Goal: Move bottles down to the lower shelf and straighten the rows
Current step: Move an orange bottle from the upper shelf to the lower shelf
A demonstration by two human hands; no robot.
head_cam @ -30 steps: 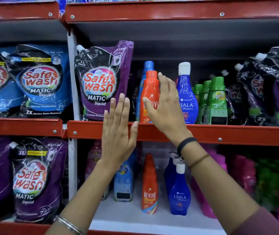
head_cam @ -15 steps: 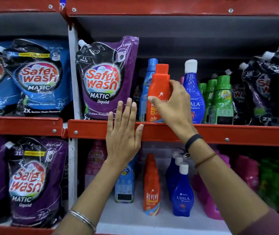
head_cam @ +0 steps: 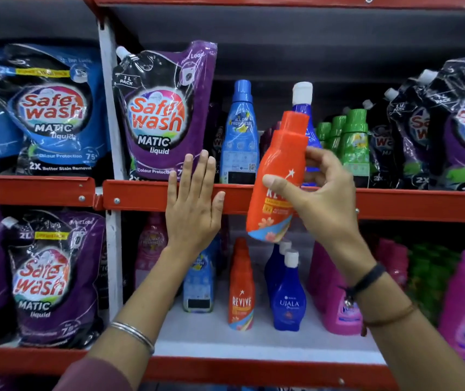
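Observation:
My right hand (head_cam: 321,198) grips an orange Revive bottle (head_cam: 277,165), tilted and held in the air in front of the red edge of the upper shelf (head_cam: 395,204). My left hand (head_cam: 193,210) lies flat and open against that red edge, holding nothing. On the upper shelf stand a light blue bottle (head_cam: 239,136), a dark blue white-capped bottle (head_cam: 304,108) partly hidden behind the orange one, and green bottles (head_cam: 354,142). The lower shelf (head_cam: 225,337) carries another orange Revive bottle (head_cam: 241,289), dark blue Ujala bottles (head_cam: 289,297) and a light blue bottle (head_cam: 200,283).
Purple Safewash pouches (head_cam: 163,117) stand left of the upper bottles, more pouches (head_cam: 457,128) at the right. Pink bottles (head_cam: 335,300) and green ones fill the lower right. A white upright post (head_cam: 109,114) divides off the left bay of blue pouches (head_cam: 53,108) and purple pouches.
My right hand closed on the orange bottle, lifted it off the upper shelf and brought it forward and down, tilted. My left hand stayed on the shelf edge.

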